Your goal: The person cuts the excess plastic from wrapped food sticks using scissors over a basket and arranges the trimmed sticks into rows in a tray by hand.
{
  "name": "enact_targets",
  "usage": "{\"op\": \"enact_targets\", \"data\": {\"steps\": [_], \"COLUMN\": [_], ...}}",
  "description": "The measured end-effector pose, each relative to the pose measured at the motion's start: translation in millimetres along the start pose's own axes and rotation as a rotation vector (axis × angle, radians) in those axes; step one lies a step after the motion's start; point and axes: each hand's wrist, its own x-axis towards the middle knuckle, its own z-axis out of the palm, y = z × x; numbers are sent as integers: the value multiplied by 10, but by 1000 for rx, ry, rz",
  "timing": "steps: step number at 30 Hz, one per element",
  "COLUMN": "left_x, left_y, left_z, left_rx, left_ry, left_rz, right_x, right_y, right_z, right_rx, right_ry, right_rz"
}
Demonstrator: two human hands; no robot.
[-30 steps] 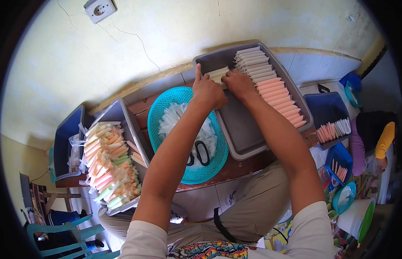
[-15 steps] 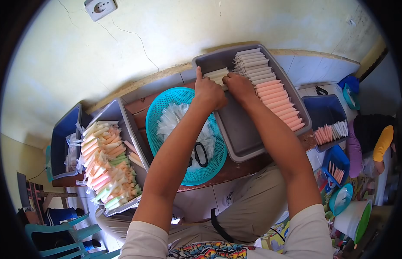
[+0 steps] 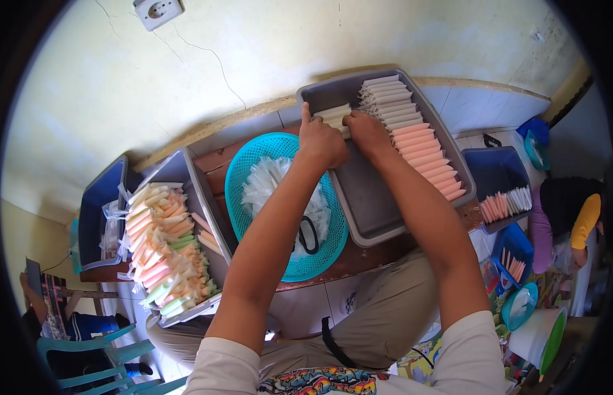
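In the grey tray [image 3: 359,224], cream-coloured ice pop tubes [image 3: 334,113] lie in a short row at the upper left. My left hand [image 3: 321,145] is curled at the near left of this row, its thumb sticking up. My right hand [image 3: 369,133] is closed at the row's right end. Both hands seem to grip the nearest cream tube by its ends, though my fingers partly hide it. Beside them, a column of whitish tubes [image 3: 392,102] continues into pink tubes [image 3: 428,158] along the tray's right side.
A turquoise basket [image 3: 237,164] left of the tray holds clear plastic scraps and black-handled scissors [image 3: 308,236]. Further left, another grey tray [image 3: 204,197] carries heaped coloured ice pops [image 3: 165,250]. A dark blue bin [image 3: 494,171] and a person's yellow sleeve [image 3: 585,220] are at right.
My hands stay almost in the same place at the cream tubes. The whole view has shifted slightly; at far left, more of another person's arm shows.
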Motion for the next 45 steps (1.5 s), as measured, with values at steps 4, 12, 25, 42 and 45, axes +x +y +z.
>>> {"op": "enact_targets", "data": {"steps": [4, 12, 25, 42, 45], "left_x": [-47, 14, -271, -1977, -2270], "left_y": [2, -74, -92, -808, -909], "left_z": [4, 270, 475, 105, 120], "left_rx": [-100, -293, -550, -695, -689], "left_ry": [103, 373, 875, 888, 886], "left_rz": [-25, -11, 20, -113, -161], "right_x": [28, 50, -30, -467, -546], "right_y": [0, 27, -274, -1799, -2013], "right_z": [-29, -87, -512, -1050, -1006], "right_rx": [39, 117, 278, 609, 641], "right_ry": [55, 122, 298, 258, 245], "right_rz": [0, 60, 12, -167, -202]}}
